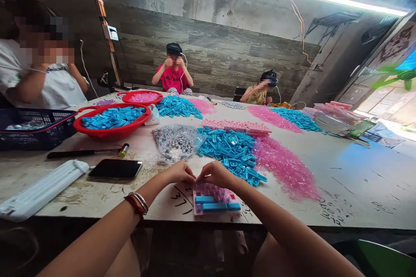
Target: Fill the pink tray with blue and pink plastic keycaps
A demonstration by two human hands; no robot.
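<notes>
At the near edge of the table lies a pink tray (pixel 217 213) carrying blue plastic pieces (pixel 212 206) and clear pink pieces (pixel 216 191). Over its back left corner my left hand (pixel 178 172) is closed in a pinch, its fingertips meeting those of my right hand (pixel 214 174). My right hand is pinched as well, just above the same corner. Whatever sits between the fingertips is too small to make out. Right behind my hands are a clear bag of small metal parts (pixel 175 143) and a heap of blue plastic pieces (pixel 227 149).
Pink pieces (pixel 286 166) spread to the right; pink trays (pixel 235 126) lie behind. On the left are a phone (pixel 116 169), a hammer (pixel 87 153), a white lamp (pixel 45 188), a red basin (pixel 113 132) and a dark basket (pixel 35 130). Several people sit around the table.
</notes>
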